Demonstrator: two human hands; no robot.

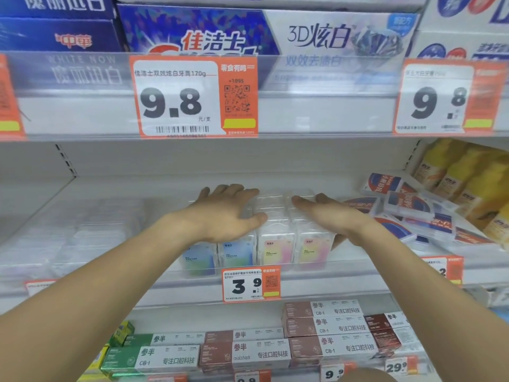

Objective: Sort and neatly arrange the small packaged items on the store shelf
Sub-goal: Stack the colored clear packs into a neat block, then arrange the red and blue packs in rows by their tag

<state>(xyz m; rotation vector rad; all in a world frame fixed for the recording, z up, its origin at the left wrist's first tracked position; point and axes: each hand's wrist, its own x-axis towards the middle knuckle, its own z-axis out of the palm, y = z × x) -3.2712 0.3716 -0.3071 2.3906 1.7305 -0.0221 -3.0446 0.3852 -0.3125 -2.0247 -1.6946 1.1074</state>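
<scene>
Both hands reach into the middle shelf (344,260) and bracket a row of small clear cases (275,238). The left hand (225,213) lies flat on top of the left cases, fingers straight, thumb against a case's upper edge. The right hand (327,216) presses its straight fingers along the right side of the row, gripping nothing. The cases stand upright side by side at the shelf front, two with blue-green labels, two with pink-yellow ones, directly above a 3.9 price tag (250,283). Just right of the right hand, red-and-blue packs (407,208) lie in a loose heap, beside yellow bottles (454,172). Toothpaste boxes (264,31) fill the shelf above; brown and green boxes (325,329) line the one below.
</scene>
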